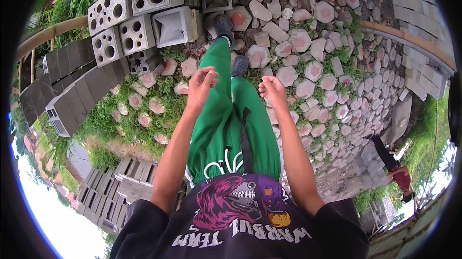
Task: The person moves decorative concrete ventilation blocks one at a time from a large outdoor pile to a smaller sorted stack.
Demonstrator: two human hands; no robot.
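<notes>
My left hand [201,87] hangs in front of my green trousers [216,81], its fingers curled in and nothing visible in them. Level with it, to the right, my right hand [273,90] is loosely closed over the paved ground, also with nothing seen in it. Neither hand touches a block. Past my left hand stands a stack of grey concrete blocks with round holes [136,34]. A square-faced block with a sunken pyramid shape [172,28] sits at the stack's near right corner, beside my foot in a grey clog [223,25].
Hexagonal pavers [300,40] with reddish centres and broken stones cover the ground, with grass between them. More stacked blocks [79,98] line the left, and pale blocks [423,33] the far right. A bamboo pole [58,29] crosses at left. Another person [400,175] is at right.
</notes>
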